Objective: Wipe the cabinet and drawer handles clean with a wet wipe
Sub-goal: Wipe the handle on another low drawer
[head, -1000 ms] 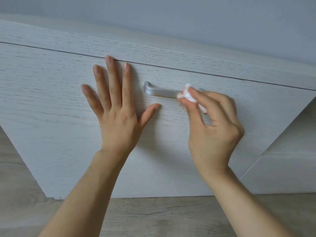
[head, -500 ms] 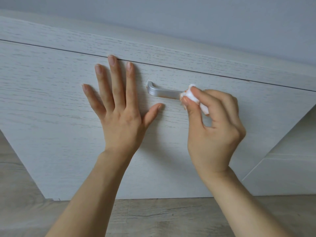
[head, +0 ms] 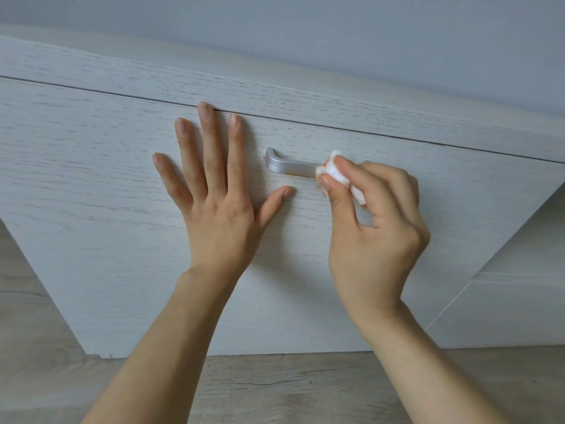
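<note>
White wipe (head: pixel 337 171) pinched by right hand (head: pixel 376 234) on handle (head: pixel 289 168); left hand (head: pixel 220 215) flat, fingers spread.

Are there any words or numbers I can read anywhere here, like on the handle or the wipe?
None: no word, number, label or sign shows anywhere.
The silver handle is plain metal.
The wet wipe, pinched in the right hand, is white with orange smudges, no print.
The drawer front, under the flat left hand, shows only wood grain.
</note>
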